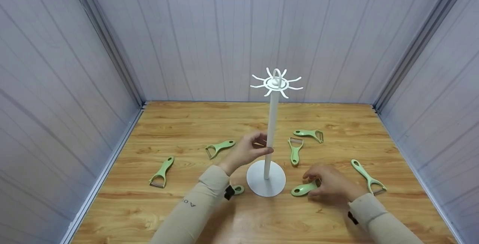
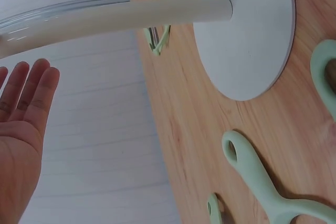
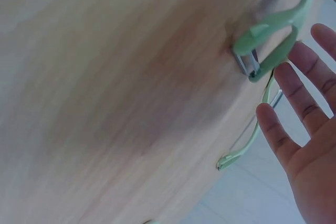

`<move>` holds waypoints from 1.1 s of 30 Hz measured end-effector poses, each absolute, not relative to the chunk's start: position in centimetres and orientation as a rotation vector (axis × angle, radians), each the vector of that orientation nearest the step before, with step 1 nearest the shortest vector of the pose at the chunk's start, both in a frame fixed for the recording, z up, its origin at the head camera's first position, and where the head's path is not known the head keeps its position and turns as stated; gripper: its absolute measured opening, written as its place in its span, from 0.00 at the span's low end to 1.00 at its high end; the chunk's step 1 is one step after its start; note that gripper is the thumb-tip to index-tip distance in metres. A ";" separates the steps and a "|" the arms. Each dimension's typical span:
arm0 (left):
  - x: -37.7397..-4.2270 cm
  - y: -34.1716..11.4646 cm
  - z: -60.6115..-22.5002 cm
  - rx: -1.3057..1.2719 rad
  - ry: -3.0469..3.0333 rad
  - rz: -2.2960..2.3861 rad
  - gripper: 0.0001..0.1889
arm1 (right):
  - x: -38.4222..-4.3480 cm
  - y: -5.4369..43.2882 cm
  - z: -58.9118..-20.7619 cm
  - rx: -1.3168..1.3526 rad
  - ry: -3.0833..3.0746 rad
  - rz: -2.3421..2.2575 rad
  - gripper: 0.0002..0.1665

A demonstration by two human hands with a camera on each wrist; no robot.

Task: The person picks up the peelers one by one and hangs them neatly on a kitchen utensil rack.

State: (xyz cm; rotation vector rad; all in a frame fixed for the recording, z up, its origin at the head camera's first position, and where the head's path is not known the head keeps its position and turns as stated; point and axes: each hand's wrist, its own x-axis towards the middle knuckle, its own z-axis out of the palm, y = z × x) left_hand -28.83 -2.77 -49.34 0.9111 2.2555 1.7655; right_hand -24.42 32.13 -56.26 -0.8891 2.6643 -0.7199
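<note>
A white stand with a ring of hooks (image 1: 275,84) on top rises from a round white base (image 1: 254,184). My left hand (image 1: 245,150) is at its pole (image 1: 272,118), with the thumb across the front and the index side against it; the other fingers extend beside the pole in the left wrist view. My right hand (image 1: 331,182) reaches over a green peeler (image 1: 302,189) right of the base. Its thumb and fingers lie on either side of the peeler's head, which the hand partly hides. In the right wrist view the fingers look nearly straight beside that peeler (image 3: 286,18).
Several more green peelers lie on the wooden table (image 1: 187,124). One (image 1: 295,152) and another (image 1: 307,133) are behind the base to the right; one (image 1: 365,173) lies far right. Leftward are two (image 1: 224,145) (image 1: 164,169). My left wrist covers part of another peeler (image 1: 238,189).
</note>
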 end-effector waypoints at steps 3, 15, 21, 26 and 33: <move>-28.8 -2.5 -49.3 0.923 2.276 1.741 0.13 | -24.4 32.1 -56.3 -0.882 2.646 -0.721 0.24; -28.5 -2.5 -49.4 0.908 2.289 1.749 0.07 | -24.4 31.3 -56.3 -0.849 2.595 -0.738 0.12; -28.4 -2.2 -49.9 0.872 2.287 1.748 0.07 | -24.2 31.2 -56.2 -0.845 2.634 -0.712 0.11; -28.5 -2.2 -50.0 0.871 2.293 1.738 0.07 | -24.1 31.2 -55.4 -0.796 2.716 -0.744 0.12; -28.9 -2.3 -49.8 0.892 2.321 1.710 0.06 | -24.4 31.0 -54.5 -0.847 2.897 -0.759 0.13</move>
